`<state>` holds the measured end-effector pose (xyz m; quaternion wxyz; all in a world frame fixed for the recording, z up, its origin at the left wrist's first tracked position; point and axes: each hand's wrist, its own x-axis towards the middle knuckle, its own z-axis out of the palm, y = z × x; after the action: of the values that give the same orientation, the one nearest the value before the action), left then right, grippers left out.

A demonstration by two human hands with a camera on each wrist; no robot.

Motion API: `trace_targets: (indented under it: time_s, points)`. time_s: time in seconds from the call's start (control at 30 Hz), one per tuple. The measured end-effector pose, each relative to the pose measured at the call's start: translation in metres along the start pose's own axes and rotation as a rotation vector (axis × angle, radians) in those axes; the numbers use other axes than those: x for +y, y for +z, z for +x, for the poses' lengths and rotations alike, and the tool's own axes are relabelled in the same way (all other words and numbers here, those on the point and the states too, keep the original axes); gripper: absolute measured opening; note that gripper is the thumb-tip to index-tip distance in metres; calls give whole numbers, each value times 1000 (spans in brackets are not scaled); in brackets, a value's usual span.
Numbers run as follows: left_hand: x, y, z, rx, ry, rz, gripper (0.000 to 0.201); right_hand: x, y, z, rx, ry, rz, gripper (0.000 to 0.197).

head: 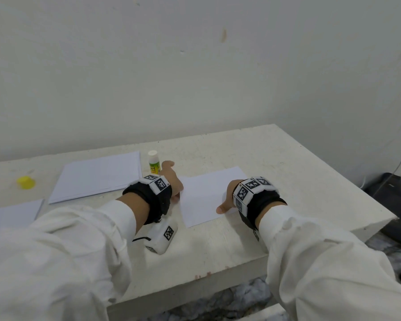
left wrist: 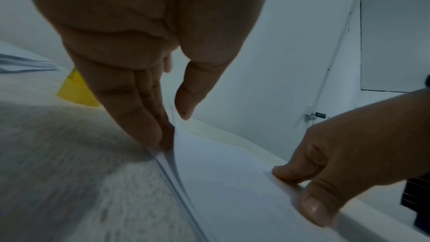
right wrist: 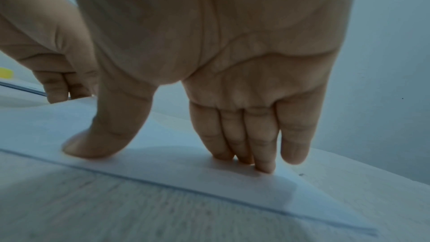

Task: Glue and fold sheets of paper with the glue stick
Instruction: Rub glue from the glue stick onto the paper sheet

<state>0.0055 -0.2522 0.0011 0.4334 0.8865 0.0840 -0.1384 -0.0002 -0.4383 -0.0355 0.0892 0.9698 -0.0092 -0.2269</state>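
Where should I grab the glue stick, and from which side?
Grip the glue stick round its green-labelled lower body, coming in from the right with the left hand, which is nearest. It stands upright with its white cap end up; the paper stack crowds its left.

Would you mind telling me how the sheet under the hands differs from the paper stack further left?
The folded sheet is thin and narrower; the paper stack is thicker and wider. The left hand and right hand press the folded sheet; nothing touches the paper stack. Both are white and lie flat on the table.
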Motion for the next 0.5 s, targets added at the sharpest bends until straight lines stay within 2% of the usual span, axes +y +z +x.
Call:
trace_targets:
  time_s: [0.07,0.2,0.27,0.4,0.5]
  points:
    - [-5,-3,-5,-38,13,-26,67,1,-2,-2,-6,13,24,61]
    - [-11,-5,-18,-247,3,11,33,-1,-3,-3,7,49,54,64]
    - [-11,-4,-24,-283,18,51,22,-4,-5,-5,1,80,70,65]
    - [-11,4,-33,-392,-35,-47,19,-6,-8,-8,-7,111,97,64]
    - [-11,7,-37,-412,-96,-166,26,-8,-9,-5,-11,116,109,75]
